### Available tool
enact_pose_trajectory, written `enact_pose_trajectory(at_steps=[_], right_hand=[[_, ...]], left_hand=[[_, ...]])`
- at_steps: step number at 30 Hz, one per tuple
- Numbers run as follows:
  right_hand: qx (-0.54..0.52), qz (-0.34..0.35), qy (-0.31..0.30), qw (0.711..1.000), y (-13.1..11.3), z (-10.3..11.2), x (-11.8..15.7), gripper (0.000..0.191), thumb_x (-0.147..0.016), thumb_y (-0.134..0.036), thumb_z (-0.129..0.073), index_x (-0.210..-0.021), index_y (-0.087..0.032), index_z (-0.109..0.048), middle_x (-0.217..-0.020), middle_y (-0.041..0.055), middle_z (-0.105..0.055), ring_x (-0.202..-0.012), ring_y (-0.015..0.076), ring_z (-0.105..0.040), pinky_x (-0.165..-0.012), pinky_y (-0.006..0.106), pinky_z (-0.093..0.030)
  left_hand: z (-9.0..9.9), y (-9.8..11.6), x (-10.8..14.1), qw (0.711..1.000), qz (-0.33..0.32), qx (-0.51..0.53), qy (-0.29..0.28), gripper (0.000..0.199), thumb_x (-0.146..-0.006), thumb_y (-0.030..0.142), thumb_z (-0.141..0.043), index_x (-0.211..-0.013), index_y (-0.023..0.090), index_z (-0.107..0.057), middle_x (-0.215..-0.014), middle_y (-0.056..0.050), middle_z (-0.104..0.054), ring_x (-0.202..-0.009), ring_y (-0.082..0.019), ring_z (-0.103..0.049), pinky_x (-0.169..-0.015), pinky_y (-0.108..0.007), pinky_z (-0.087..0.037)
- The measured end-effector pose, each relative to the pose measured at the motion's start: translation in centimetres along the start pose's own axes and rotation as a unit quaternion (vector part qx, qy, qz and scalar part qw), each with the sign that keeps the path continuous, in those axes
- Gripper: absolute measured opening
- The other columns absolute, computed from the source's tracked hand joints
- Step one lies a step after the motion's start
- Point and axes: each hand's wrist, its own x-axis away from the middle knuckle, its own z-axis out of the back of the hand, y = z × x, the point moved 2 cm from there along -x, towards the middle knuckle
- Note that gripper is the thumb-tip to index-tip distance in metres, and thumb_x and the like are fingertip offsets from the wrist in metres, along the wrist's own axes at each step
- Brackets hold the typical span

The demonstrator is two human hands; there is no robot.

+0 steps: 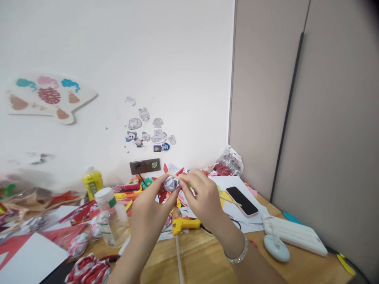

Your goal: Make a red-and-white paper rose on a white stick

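Both hands are raised over the middle of the desk, close together. Between them is a crumpled white paper ball (pixel 171 184) with red pointed pieces around it. My left hand (pixel 151 201) pinches the ball from the left, thumb below and index finger above. A thin wooden stick (pixel 226 199) passes through my right hand (pixel 201 193); its far end sticks out to the right, over the phone. The fingertips of my right hand are closed near the ball's right side. Below the hands lies a yellow glue gun (pixel 186 225) with a glue stick (pixel 179 256) pointing toward me.
A clear jar with white lid (pixel 111 221) and a yellow bottle (pixel 92 182) stand left. Paper scraps cover the left side. On the right are a black-screened phone (pixel 242 200), a white power strip (pixel 299 232) and a pale mouse (pixel 276 247). Behind is the wall (pixel 183 59).
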Motion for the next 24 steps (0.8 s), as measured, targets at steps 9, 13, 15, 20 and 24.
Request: enact_pose_trajectory(at_steps=[9, 13, 15, 20, 24], right_hand=[[0.033, -0.008, 0.042, 0.999, -0.09, -0.47, 0.37, 0.02, -0.09, -0.026, -0.049, -0.088, -0.017, -0.067, -0.076, 0.0061, -0.063, -0.069, 0.0155, -0.059, -0.062, 0.025, -0.046], [0.059, -0.002, 0.063, 0.996, -0.34, -0.52, 0.51, 0.021, -0.09, -0.025, -0.048, -0.085, -0.017, -0.067, -0.073, 0.0055, -0.063, -0.065, 0.0144, -0.058, -0.059, 0.023, -0.043], [0.073, 0.005, 0.074, 0.995, -0.46, -0.52, 0.54, 0.021, -0.09, -0.024, -0.047, -0.084, -0.017, -0.067, -0.072, 0.0051, -0.063, -0.064, 0.0139, -0.058, -0.058, 0.023, -0.042], [0.102, 0.024, 0.069, 0.992, -0.62, -0.49, 0.46, 0.024, -0.091, -0.02, -0.044, -0.08, -0.017, -0.065, -0.066, 0.0036, -0.06, -0.06, 0.0136, -0.054, -0.054, 0.024, -0.038], [0.121, 0.043, 0.048, 0.991, -0.5, -0.46, 0.37, 0.029, -0.093, -0.021, -0.039, -0.076, -0.017, -0.062, -0.063, 0.003, -0.058, -0.059, 0.0138, -0.053, -0.053, 0.025, -0.035]], left_hand=[[-0.31, 0.12, 0.33, 0.996, -0.022, -0.061, 0.056, 0.037, -0.077, 0.04, -0.056, -0.107, 0.02, -0.064, -0.079, -0.004, -0.073, -0.067, -0.019, -0.066, -0.064, -0.027, -0.047], [-0.47, 0.21, 0.36, 0.995, -0.032, -0.074, 0.059, 0.036, -0.079, 0.041, -0.054, -0.106, 0.02, -0.064, -0.079, -0.005, -0.073, -0.068, -0.02, -0.067, -0.062, -0.027, -0.047], [-0.53, 0.26, 0.4, 0.995, -0.034, -0.078, 0.057, 0.035, -0.079, 0.041, -0.054, -0.106, 0.02, -0.064, -0.079, -0.005, -0.073, -0.069, -0.02, -0.067, -0.063, -0.027, -0.047], [-0.54, 0.39, 0.52, 0.993, -0.048, -0.092, 0.058, 0.035, -0.08, 0.04, -0.053, -0.105, 0.018, -0.065, -0.078, -0.006, -0.073, -0.067, -0.02, -0.066, -0.063, -0.027, -0.047], [-0.59, 0.35, 0.46, 0.992, -0.06, -0.098, 0.06, 0.032, -0.08, 0.04, -0.053, -0.102, 0.019, -0.065, -0.076, -0.005, -0.073, -0.067, -0.02, -0.066, -0.063, -0.027, -0.047]])
